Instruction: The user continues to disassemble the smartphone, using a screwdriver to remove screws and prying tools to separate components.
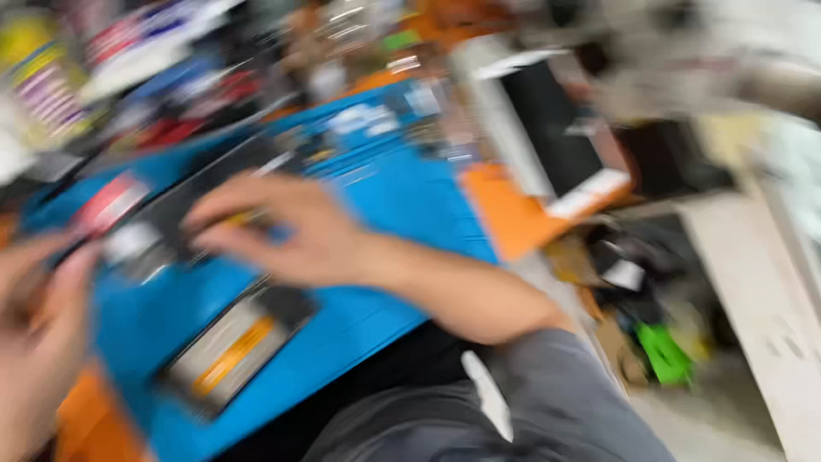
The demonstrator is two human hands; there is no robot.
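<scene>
The picture is badly blurred by motion. My right hand (pixel 282 227) reaches across a blue work mat (pixel 402 205) and rests over a dark flat device (pixel 184 205) lying on it; something small and yellowish shows at the fingertips, but I cannot tell if it is gripped. My left hand (pixel 34 334) is at the left edge, fingers curled near the device's end and a red-and-white label (pixel 111 201). A second dark flat part with an orange stripe (pixel 231 351) lies on the mat nearer to me.
An orange surface (pixel 505 214) lies under the mat. A black flat panel with a white frame (pixel 547 128) leans at the back right. Colourful packages (pixel 51 85) crowd the back left. A green object (pixel 663 355) lies on the floor by a white shelf (pixel 753 291).
</scene>
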